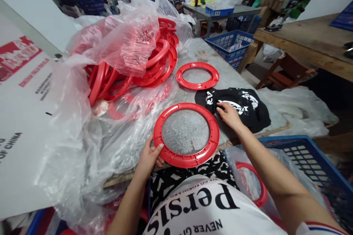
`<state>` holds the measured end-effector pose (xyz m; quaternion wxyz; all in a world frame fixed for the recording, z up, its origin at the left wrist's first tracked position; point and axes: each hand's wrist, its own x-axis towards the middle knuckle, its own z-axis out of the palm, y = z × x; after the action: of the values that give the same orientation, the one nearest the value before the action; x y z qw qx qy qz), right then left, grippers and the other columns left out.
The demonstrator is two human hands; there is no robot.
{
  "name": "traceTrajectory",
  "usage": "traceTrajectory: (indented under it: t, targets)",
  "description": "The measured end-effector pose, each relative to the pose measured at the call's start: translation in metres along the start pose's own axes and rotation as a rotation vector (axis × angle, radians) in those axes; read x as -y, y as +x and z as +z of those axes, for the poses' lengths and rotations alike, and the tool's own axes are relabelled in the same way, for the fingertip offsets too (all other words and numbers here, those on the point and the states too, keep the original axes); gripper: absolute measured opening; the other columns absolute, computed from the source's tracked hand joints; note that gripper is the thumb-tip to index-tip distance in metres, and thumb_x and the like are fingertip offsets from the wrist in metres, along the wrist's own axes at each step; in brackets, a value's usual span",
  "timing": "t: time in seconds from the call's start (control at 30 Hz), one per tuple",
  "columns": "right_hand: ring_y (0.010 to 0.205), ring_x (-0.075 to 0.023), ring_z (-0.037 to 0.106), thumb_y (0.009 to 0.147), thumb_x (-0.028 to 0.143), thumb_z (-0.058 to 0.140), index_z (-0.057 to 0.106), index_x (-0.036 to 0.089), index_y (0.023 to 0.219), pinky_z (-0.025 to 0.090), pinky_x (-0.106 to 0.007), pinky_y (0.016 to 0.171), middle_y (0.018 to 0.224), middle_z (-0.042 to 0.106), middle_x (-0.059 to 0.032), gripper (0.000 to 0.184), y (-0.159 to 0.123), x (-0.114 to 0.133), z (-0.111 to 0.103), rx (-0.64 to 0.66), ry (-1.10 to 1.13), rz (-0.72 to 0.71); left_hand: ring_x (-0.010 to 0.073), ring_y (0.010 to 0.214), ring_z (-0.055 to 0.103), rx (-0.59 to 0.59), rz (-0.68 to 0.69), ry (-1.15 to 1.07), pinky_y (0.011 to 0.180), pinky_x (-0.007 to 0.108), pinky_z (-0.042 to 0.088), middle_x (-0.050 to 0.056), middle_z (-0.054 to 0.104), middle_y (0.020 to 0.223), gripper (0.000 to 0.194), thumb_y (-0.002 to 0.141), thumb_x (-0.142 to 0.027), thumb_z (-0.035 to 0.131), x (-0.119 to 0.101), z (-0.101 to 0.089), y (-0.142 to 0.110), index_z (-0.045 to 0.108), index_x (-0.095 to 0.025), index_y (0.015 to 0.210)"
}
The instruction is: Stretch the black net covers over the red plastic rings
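Red ring (pixel 186 160) flat beside crumpled black cloth (pixel 242 108).

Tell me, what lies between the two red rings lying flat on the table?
Head view: bare grey tabletop between the near ring and the far ring; the black printed cloth sits just to the right.

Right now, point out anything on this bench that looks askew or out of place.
The red plastic ring gripped by the left hand overhangs the table's near edge. The right hand rests on a black printed cloth. Red rings spill from a torn clear bag.
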<state>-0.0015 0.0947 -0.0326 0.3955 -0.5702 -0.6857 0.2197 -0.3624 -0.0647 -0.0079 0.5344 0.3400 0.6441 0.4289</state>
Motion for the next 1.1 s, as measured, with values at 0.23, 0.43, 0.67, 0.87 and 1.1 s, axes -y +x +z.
traceTrajectory:
  t: [0.23,0.43,0.67,0.87,1.1]
  targets:
    - [0.119,-0.0332,0.053,0.105,0.03,0.045,0.066,0.011,0.126,0.04,-0.049,0.106,0.131,0.058,-0.0155,0.035,0.015,0.002,0.018,0.264,-0.415,-0.383,0.0149,0.037,0.055,-0.028,0.018,-0.025,0.031,0.022,0.044,-0.004,0.061,0.054,0.099,0.075,-0.05,0.078,0.002,0.001,-0.003,0.028,-0.011,0.151]
    - [0.119,-0.0297,0.053,0.103,0.028,0.05,0.068,0.011,0.122,0.043,-0.043,0.106,0.13,0.059,-0.0126,0.031,0.026,-0.031,0.006,0.185,-0.512,-0.337,0.0148,0.036,0.054,-0.056,-0.011,-0.004,0.031,0.023,0.044,-0.005,0.058,0.052,0.087,0.084,-0.048,0.069,0.005,0.0,-0.001,0.029,-0.011,0.152]
    - [0.107,-0.0327,0.053,0.1,0.021,0.048,0.073,0.007,0.109,0.041,-0.045,0.101,0.117,0.063,-0.0152,0.03,0.014,-0.018,0.006,-0.013,-0.727,-0.198,0.0175,0.038,0.056,-0.018,-0.09,0.026,0.031,0.025,0.045,-0.005,0.059,0.053,0.083,0.084,-0.044,0.067,0.008,-0.004,0.006,0.028,-0.013,0.15]
    - [0.105,-0.0321,0.053,0.097,0.018,0.046,0.074,0.01,0.101,0.03,-0.051,0.109,0.112,0.065,-0.014,0.03,0.014,-0.016,0.004,-0.123,-0.763,-0.169,0.0181,0.037,0.055,0.013,-0.145,0.067,0.031,0.026,0.045,-0.005,0.059,0.052,0.083,0.083,-0.047,0.068,-0.001,-0.004,0.007,0.031,-0.01,0.147]
    - [0.109,-0.0309,0.054,0.1,0.024,0.043,0.07,0.013,0.108,0.028,-0.054,0.11,0.117,0.064,-0.0124,0.03,0.017,-0.015,-0.001,-0.215,-0.611,-0.223,0.0174,0.033,0.053,-0.039,-0.211,0.138,0.03,0.024,0.042,-0.007,0.056,0.047,0.086,0.087,-0.043,0.067,-0.011,0.001,0.006,0.023,-0.012,0.154]
